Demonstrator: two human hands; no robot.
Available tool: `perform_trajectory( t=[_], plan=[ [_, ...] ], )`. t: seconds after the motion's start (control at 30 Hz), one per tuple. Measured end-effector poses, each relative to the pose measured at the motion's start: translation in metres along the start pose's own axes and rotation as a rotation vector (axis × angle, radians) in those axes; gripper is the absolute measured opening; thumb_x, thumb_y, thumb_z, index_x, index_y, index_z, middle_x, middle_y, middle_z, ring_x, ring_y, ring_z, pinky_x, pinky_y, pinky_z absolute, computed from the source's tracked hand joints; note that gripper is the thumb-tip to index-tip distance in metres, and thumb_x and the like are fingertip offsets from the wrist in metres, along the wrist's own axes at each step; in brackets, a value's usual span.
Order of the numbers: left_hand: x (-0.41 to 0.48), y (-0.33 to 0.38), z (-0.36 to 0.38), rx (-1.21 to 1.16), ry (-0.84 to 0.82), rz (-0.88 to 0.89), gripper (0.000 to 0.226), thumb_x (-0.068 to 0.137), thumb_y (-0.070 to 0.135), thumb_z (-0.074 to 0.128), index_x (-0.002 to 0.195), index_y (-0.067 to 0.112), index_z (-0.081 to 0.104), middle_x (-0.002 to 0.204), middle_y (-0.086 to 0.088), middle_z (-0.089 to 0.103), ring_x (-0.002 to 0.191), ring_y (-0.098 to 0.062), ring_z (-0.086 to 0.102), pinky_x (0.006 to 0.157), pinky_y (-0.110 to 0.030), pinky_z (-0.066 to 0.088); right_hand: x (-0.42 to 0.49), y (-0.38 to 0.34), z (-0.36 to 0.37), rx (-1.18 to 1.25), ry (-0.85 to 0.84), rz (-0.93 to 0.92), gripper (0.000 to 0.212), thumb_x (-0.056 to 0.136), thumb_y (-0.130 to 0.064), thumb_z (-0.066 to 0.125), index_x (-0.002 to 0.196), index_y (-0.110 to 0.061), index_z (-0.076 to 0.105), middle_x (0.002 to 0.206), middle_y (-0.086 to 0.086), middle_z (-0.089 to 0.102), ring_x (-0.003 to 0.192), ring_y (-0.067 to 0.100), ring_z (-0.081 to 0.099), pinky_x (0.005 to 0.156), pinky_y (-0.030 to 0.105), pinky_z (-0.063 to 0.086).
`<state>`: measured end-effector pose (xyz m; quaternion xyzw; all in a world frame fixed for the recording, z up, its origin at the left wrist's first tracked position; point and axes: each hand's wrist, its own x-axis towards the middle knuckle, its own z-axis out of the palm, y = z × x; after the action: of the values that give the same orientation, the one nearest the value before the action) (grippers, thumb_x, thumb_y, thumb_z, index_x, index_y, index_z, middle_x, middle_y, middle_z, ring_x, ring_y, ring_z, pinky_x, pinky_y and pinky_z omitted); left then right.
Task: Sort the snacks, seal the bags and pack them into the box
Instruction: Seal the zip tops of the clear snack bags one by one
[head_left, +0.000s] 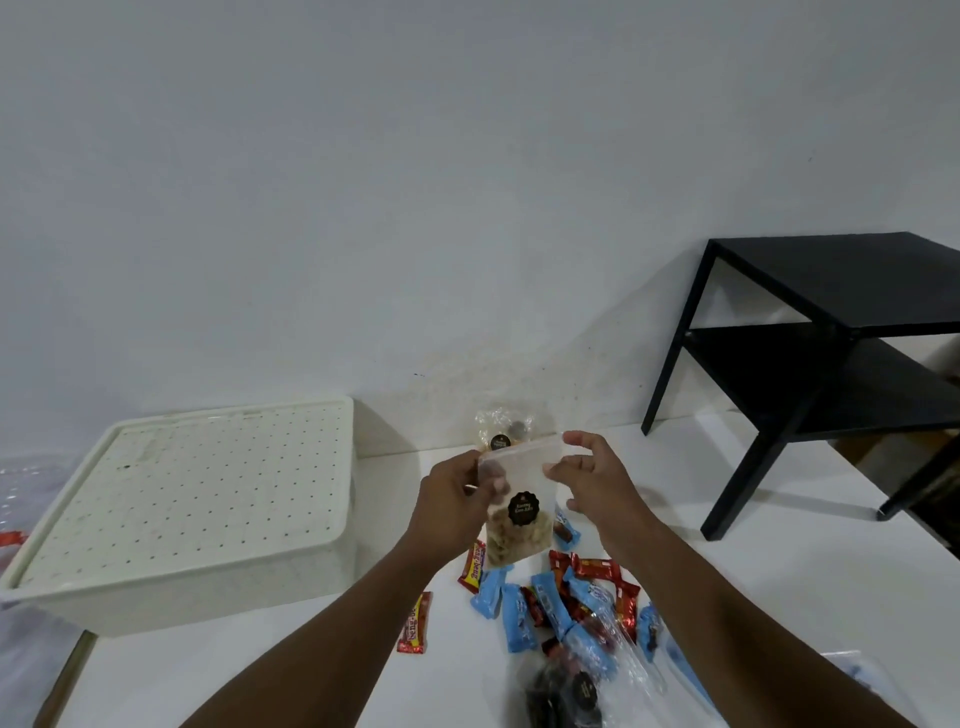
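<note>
Head view: bag (521, 512) of pale crisps hangs above the loose wrapped snacks (561, 603), right of the lidded box (182, 509). Likely light, limp and slick, with brittle contents, so best held by the zip strip. Left hand (452, 501) pinches the strip's left end, right hand (592, 475) its right end — bag stretched between the fingertips.

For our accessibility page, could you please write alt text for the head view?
A left hand and right hand pinch the top of a clear snack bag above a white surface. Blue and red wrapped snacks lie beneath; a lidded white box sits left.
</note>
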<state>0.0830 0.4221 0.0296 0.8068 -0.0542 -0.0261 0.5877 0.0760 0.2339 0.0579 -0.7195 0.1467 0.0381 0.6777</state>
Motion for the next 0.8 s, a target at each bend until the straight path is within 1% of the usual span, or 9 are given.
perform_trajectory(
  t=[0.13,0.23,0.3,0.4,0.47,0.57,0.67,0.73,0.8],
  plan=[
    [0.012,-0.015,0.003,-0.074,-0.027,-0.052,0.009,0.09,0.027,0.068,0.081,0.026,0.069,0.084,-0.002,0.078,0.083,-0.021,0.076,0.074,-0.045,0.06,0.014,0.032,-0.01,0.092,-0.104,0.098,0.022,0.086,-0.003,0.07,0.095,-0.019,0.059,0.119,0.011,0.064,0.102,0.025,0.061,0.081,0.041,0.054],
    [0.024,-0.027,0.008,-0.052,0.022,-0.096,0.01,0.091,0.025,0.065,0.082,0.027,0.069,0.081,0.001,0.078,0.083,-0.023,0.076,0.08,-0.051,0.06,0.027,0.047,-0.011,0.063,-0.129,0.074,0.02,0.089,0.001,0.064,0.083,-0.018,0.065,0.113,0.01,0.066,0.102,0.028,0.064,0.076,0.039,0.058],
    [0.036,-0.038,0.012,-0.034,0.065,-0.14,0.012,0.09,0.02,0.064,0.084,0.029,0.069,0.078,0.002,0.078,0.08,-0.022,0.076,0.08,-0.053,0.06,0.04,0.051,-0.009,-0.005,-0.122,0.064,0.022,0.091,0.001,0.061,0.088,-0.017,0.072,0.105,0.009,0.064,0.096,0.024,0.065,0.073,0.034,0.059],
    [0.058,-0.053,0.019,-0.041,0.15,-0.183,0.012,0.087,0.019,0.072,0.09,0.029,0.066,0.073,-0.002,0.076,0.071,-0.022,0.076,0.075,-0.054,0.061,0.065,0.056,-0.006,-0.071,-0.136,0.064,0.026,0.093,0.004,0.057,0.101,-0.014,0.074,0.107,0.009,0.063,0.093,0.022,0.067,0.077,0.037,0.062],
    [0.073,-0.06,0.024,-0.042,0.236,-0.209,0.026,0.083,0.022,0.079,0.098,0.028,0.058,0.072,-0.003,0.073,0.069,-0.021,0.075,0.073,-0.052,0.061,0.085,0.059,-0.002,-0.09,-0.144,0.069,0.026,0.093,0.005,0.057,0.104,-0.012,0.073,0.107,0.007,0.064,0.093,0.022,0.067,0.076,0.034,0.062],
    [0.098,-0.07,0.033,-0.008,0.367,-0.244,0.038,0.082,0.021,0.082,0.096,0.018,0.046,0.073,-0.004,0.07,0.07,-0.021,0.072,0.073,-0.04,0.06,0.119,0.064,0.005,-0.088,-0.134,0.078,0.025,0.092,0.005,0.058,0.101,-0.013,0.072,0.102,0.004,0.063,0.091,0.022,0.065,0.078,0.037,0.061],
    [0.126,-0.084,0.041,0.107,0.392,-0.239,0.03,0.084,0.018,0.078,0.081,0.01,0.05,0.071,-0.009,0.066,0.064,-0.016,0.063,0.06,-0.012,0.044,0.154,0.074,0.012,-0.093,-0.11,0.102,0.025,0.09,0.007,0.058,0.104,-0.01,0.071,0.103,0.006,0.061,0.087,0.02,0.065,0.083,0.042,0.061],
    [0.143,-0.099,0.044,0.144,0.369,-0.258,0.026,0.085,0.018,0.077,0.073,0.011,0.056,0.067,-0.003,0.062,0.058,-0.012,0.053,0.055,-0.008,0.041,0.177,0.083,0.016,-0.106,-0.092,0.12,0.026,0.09,0.007,0.058,0.108,-0.007,0.071,0.106,0.009,0.06,0.084,0.019,0.067,0.085,0.044,0.06],
    [0.157,-0.113,0.046,0.168,0.344,-0.273,0.019,0.084,0.019,0.078,0.074,0.018,0.062,0.067,0.007,0.065,0.06,-0.007,0.058,0.058,-0.005,0.042,0.196,0.093,0.019,-0.11,-0.084,0.147,0.026,0.09,0.005,0.059,0.111,-0.006,0.069,0.109,0.011,0.06,0.086,0.02,0.067,0.086,0.045,0.06]
  ],
)
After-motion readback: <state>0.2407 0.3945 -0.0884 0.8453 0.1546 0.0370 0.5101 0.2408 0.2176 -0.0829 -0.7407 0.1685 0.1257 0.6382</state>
